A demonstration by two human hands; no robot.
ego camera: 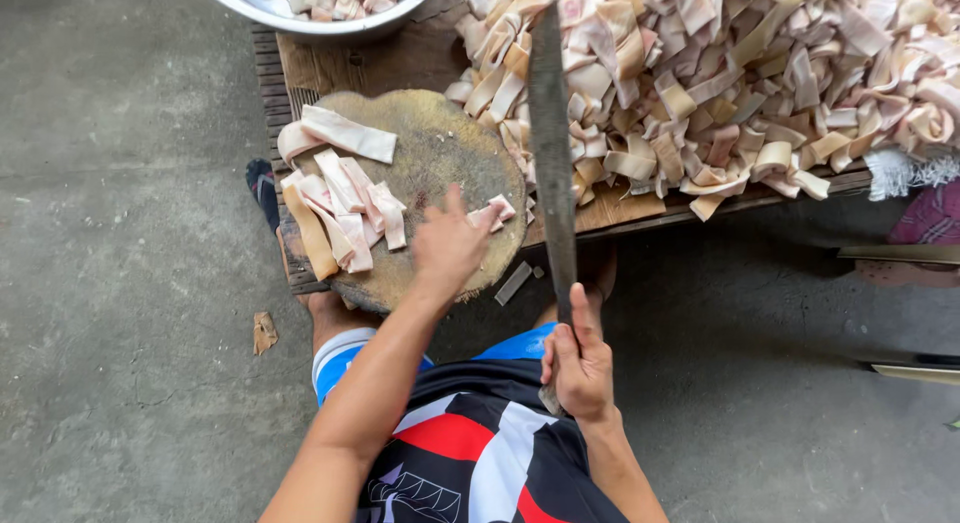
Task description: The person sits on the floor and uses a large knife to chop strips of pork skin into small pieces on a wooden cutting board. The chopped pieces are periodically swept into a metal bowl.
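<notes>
cleaver [552, 143] gripped in right hand [578, 363], blade held upright, long axis pointing away – left hand [448, 245] nearer, spread open over small cut pieces [490, 212] at chopping block [440, 143] right edge, nothing grasped

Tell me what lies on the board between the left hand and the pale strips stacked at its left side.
Only bare cutting board between the left hand and strips, head view.

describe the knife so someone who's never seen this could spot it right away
Start at the round wooden chopping block on the low bench. Just to its right, the right hand holds a long cleaver upright. Its dark flat blade stands out against the pale heap of cut strips.
</notes>
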